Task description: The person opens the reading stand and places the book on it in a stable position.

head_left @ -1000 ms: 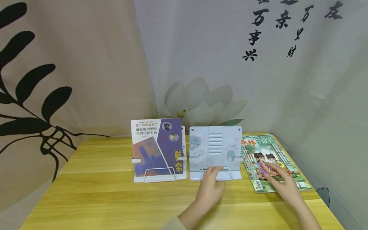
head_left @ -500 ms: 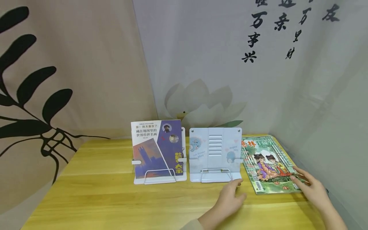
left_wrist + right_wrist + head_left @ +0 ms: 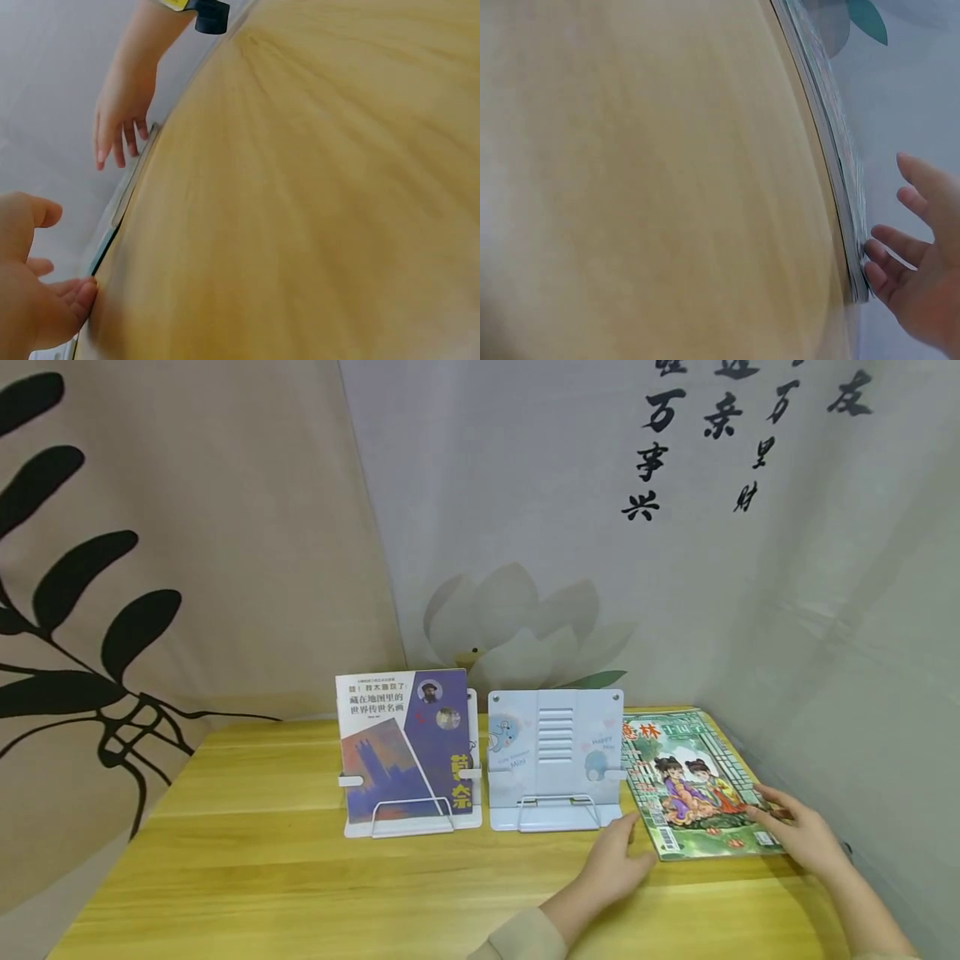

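A green magazine [image 3: 693, 785] with two cartoon children on its cover lies flat at the table's right side. Seen edge-on in the right wrist view, the magazine pile [image 3: 840, 180] appears to have more than one layer. My right hand [image 3: 806, 839] is at the right edge, thumb over the cover; its loosely bent fingertips [image 3: 877, 277] touch the pile's side. My left hand [image 3: 617, 864] is by the lower left edge, between magazine and stand, thumb and fingers apart. Left of it stands a pale blue book stand [image 3: 555, 743] with nothing on it.
Another white stand [image 3: 412, 829] to the left bears a purple and white book [image 3: 442, 727], kept by side clips and a wire rest. Behind the wooden table [image 3: 262, 877] hangs a printed curtain [image 3: 525, 485], which also runs along the right side.
From the blue stand's wire rest, my left hand has moved right to the magazine's left edge. My right hand has slid off the cover's middle to its right edge.
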Available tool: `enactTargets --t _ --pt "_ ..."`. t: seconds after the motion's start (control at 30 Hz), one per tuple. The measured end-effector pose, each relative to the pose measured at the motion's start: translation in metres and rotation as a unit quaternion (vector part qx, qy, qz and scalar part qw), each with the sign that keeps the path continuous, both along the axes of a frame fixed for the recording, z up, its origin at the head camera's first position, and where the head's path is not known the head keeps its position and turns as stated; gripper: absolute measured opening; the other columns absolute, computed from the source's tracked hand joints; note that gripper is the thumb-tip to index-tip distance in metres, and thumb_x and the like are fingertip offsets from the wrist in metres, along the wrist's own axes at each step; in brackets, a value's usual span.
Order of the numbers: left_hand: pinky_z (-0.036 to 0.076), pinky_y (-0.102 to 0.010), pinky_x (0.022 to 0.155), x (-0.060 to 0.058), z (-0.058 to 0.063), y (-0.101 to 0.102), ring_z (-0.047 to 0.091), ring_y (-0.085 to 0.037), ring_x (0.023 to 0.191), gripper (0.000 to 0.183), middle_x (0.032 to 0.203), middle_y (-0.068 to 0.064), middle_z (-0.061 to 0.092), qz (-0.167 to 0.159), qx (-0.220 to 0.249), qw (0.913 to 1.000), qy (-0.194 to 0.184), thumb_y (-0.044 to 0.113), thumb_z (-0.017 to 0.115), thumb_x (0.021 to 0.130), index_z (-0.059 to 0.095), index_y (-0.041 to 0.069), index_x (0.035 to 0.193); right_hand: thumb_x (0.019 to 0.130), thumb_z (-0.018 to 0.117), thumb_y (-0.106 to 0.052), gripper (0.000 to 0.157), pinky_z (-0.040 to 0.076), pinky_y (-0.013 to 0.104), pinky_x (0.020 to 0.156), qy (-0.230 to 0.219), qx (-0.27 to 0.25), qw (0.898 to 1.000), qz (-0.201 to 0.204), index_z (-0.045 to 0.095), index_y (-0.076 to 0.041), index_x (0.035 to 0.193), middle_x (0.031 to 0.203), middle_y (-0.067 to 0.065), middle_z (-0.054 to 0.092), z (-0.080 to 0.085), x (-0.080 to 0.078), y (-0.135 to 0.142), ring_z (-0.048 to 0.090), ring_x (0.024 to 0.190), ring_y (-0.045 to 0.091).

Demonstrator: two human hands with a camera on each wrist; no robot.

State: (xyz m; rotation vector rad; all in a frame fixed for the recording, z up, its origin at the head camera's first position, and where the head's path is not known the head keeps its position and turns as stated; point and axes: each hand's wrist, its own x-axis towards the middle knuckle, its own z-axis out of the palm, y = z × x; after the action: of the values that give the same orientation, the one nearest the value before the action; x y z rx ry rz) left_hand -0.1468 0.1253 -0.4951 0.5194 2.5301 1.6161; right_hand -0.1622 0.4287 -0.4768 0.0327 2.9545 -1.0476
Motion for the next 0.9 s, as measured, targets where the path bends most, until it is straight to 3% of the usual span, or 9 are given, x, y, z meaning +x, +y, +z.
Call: enactTargets --t 0.13,0.4,0.57,0.8,0.9 --pt "0.047 -0.028 0.086 -0.005 0.000 0.004 0.055 -0.012 0.095 0.061 0.105 -0.002 0.059 0.003 0.003 1.0000 -0.009 0.019 0.069 0.082 0.049 0.003 0.137 0.099 0.048 -0.043 0.072 0.044 0.062 0.079 -0.011 0.003 1.000 0.009 0.027 0.006 0.147 0.138 0.040 0.031 -0.003 -0.006 0.001 0.039 0.114 0.058" --pt "0.047 -0.026 0.084 -0.012 0.001 0.016 0.056 -0.011 0.095 0.060 0.122 -0.006 0.059 0.016 0.009 0.9995 -0.028 0.017 0.071 0.081 0.051 0.001 0.136 0.100 0.048 -0.040 0.070 0.046 0.057 0.074 -0.010 0.001 1.000 0.013 0.027 0.009 0.145 0.139 0.040 0.028 -0.007 -0.015 0.003 0.037 0.113 0.058" --pt "0.047 -0.026 0.083 -0.016 0.002 0.023 0.053 -0.009 0.089 0.060 0.114 -0.005 0.059 0.023 -0.013 0.9994 -0.024 0.016 0.070 0.079 0.052 0.003 0.134 0.098 0.053 -0.037 0.069 0.046 0.059 0.074 0.009 0.034 0.999 0.009 0.031 0.012 0.141 0.134 0.042 0.033 -0.009 -0.021 0.005 0.041 0.110 0.060" --pt "0.041 -0.032 0.098 -0.021 0.004 0.033 0.052 -0.022 0.113 0.057 0.120 -0.011 0.056 0.045 -0.021 0.9983 -0.030 0.018 0.072 0.078 0.056 0.000 0.130 0.093 0.063 -0.033 0.072 0.040 0.066 0.083 0.018 0.062 0.998 0.013 0.035 0.016 0.137 0.130 0.044 0.034 -0.013 -0.027 0.009 0.038 0.110 0.062" --pt "0.043 -0.030 0.095 -0.023 0.005 0.035 0.054 -0.021 0.105 0.056 0.114 -0.012 0.055 0.055 -0.003 0.9973 -0.048 0.014 0.073 0.077 0.057 -0.003 0.128 0.092 0.065 -0.033 0.075 0.040 0.066 0.084 0.002 0.053 0.998 0.013 0.033 0.017 0.138 0.132 0.044 0.032 -0.013 -0.030 0.009 0.036 0.112 0.062"
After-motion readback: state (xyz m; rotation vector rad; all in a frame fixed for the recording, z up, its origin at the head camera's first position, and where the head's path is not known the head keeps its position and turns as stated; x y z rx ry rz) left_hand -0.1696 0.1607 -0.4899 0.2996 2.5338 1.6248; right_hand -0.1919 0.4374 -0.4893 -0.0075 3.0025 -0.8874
